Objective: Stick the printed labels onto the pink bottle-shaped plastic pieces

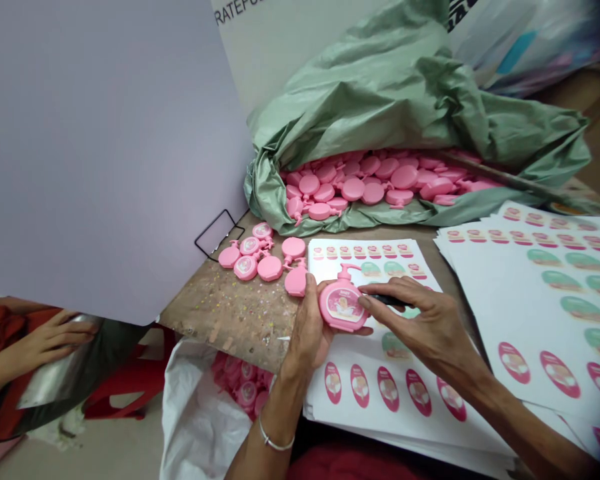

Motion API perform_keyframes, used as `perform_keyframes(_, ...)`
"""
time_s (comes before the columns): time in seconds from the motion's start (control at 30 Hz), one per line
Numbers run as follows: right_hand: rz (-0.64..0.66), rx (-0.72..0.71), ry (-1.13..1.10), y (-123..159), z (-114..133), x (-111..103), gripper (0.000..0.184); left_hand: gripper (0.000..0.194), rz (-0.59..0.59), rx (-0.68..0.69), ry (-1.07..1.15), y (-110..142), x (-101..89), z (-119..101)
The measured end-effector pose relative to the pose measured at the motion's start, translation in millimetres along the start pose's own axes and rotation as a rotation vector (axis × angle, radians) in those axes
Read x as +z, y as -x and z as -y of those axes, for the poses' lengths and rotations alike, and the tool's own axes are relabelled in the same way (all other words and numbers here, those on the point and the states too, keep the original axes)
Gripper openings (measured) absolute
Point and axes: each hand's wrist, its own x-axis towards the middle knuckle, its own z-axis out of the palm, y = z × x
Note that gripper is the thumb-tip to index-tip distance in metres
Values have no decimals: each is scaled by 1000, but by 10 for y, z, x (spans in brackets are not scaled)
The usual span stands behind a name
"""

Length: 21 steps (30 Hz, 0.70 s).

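My left hand [311, 327] grips a small pink pump bottle [341, 321] with its pump pointing away from me. An oval label reading "BABY" covers the bottle's front. In my right hand [425, 320] is a slim black-handled tool [389, 300]; its kind I cannot make out. The right fingertips touch the right edge of the label. Below both hands lies a stack of sticker sheets [350, 417] with oval pink labels, green labels and small pink ones. Several more pink bottles [270, 268] lie on the table to the left, some labelled and some plain.
A green sack [370, 100] full of plain pink bottles lies open at the back. More sticker sheets [505, 287] are at right. A white sack [190, 407] of labelled bottles stands below the table edge. Another person's hand [55, 340] holds a metallic object at far left.
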Motion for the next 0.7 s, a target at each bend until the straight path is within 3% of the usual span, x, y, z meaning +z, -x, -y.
perform_keyframes(0.1, -18, -54, 49, 5, -7, 7, 17, 47, 78, 31, -36, 34, -6, -25)
perform_keyframes(0.2, -52, -133, 281, 12, -62, -33, 32, 38, 141, 99, -131, 73, -17, -35)
perform_keyframes(0.3, -124, -59, 519, -1, -135, -96, 52, 38, 143, 108, -165, 93, -19, -25)
perform_keyframes(0.37, -136, 58, 447, -16, -167, -91, 62, 41, 148, 79, -186, 112, -17, -13)
perform_keyframes(0.47, 8, 166, 156, -47, -213, 12, 85, 44, 224, 31, -254, 181, -48, 2)
perform_keyframes(0.53, 55, 190, 94, -98, -293, 76, 95, 46, 263, -1, -281, 238, -110, -2)
perform_keyframes(0.63, -30, 238, 165, -247, -511, 57, 84, 35, 133, 67, -435, 228, -205, -31)
perform_keyframes(0.7, -63, 269, 207, -364, -668, 17, 67, 25, -43, 252, -699, 95, -206, -48)
